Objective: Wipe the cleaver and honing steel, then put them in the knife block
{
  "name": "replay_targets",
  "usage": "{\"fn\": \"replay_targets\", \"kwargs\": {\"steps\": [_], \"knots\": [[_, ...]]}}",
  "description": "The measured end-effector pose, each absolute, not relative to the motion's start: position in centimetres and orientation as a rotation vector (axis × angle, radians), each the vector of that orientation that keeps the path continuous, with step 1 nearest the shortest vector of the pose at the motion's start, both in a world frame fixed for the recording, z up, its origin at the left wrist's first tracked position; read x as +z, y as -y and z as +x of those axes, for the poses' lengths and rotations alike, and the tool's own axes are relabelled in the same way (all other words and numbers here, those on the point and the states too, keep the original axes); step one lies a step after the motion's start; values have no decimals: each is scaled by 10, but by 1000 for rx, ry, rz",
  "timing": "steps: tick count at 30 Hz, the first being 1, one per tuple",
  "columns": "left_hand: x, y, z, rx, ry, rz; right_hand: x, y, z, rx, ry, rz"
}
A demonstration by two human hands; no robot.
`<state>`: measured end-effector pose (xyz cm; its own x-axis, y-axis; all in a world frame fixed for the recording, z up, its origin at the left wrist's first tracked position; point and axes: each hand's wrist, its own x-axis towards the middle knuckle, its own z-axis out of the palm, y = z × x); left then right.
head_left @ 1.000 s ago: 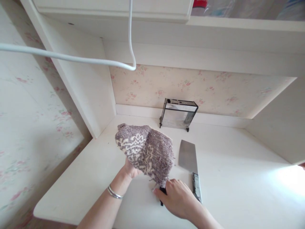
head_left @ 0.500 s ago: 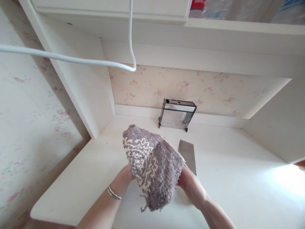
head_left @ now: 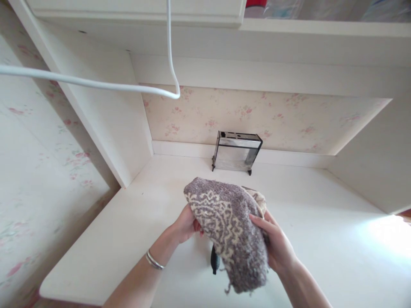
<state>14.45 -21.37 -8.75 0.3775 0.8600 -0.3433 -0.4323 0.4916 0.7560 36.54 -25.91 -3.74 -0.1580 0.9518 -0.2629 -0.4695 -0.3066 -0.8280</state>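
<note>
A fuzzy grey cloth point(head_left: 227, 226) with a cream pattern is bunched up above the white counter point(head_left: 135, 231). My left hand point(head_left: 186, 222) grips its left side; a silver bangle sits on that wrist. My right hand point(head_left: 276, 244) grips its right side, fingers pressed into the fabric. Under the cloth a small black object point(head_left: 214, 259) shows on the counter, partly hidden. The cleaver seen earlier is covered by the cloth and my right hand.
A shiny metal rack point(head_left: 236, 151) stands against the floral back wall. A white cable point(head_left: 96, 83) hangs across the upper left. White shelving and a cabinet side point(head_left: 105, 111) close in the left. Bright light falls on the counter's right end point(head_left: 385, 239).
Both hands carried the cloth to the right and lower, over the cleaver. My right hand left the black object on the counter and took hold of the cloth's right side.
</note>
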Motion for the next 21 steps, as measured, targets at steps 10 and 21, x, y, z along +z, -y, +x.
{"fn": "replay_targets", "kwargs": {"steps": [10,21], "knots": [[-73,203,136,984,-741,656,-3,240,492,977,617,-1202],[-75,198,134,1063,-858,677,-103,314,596,855,589,-1898]]}}
